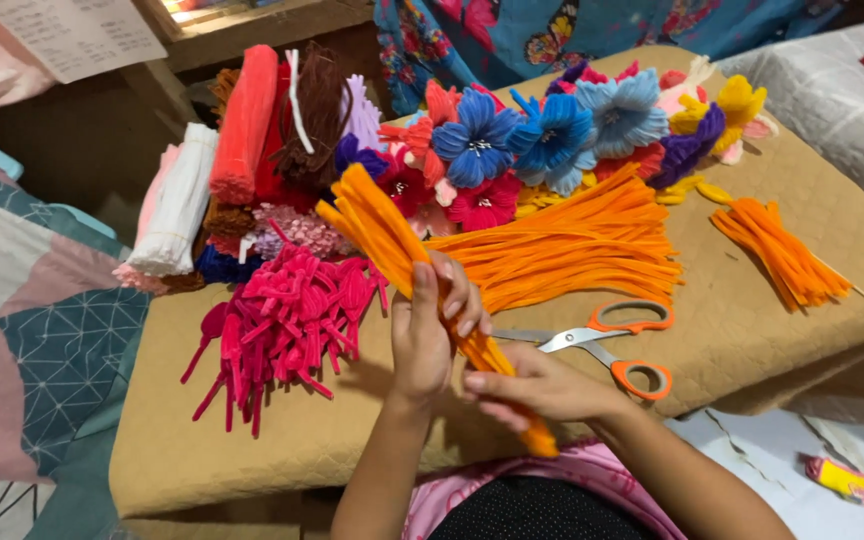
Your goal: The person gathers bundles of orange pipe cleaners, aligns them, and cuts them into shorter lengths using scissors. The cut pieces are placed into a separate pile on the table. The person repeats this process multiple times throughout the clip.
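Orange pipe-cleaner bundle [392,245] gripped w/ both hands' fingers [457,300].

Left of the hands [432,335] lies a heap of folded pipe cleaners [282,315]; just right of them, scissors [607,340]. Beyond the hands lie loose pipe cleaners [572,245], and behind those a row of pipe-cleaner flowers [552,135].
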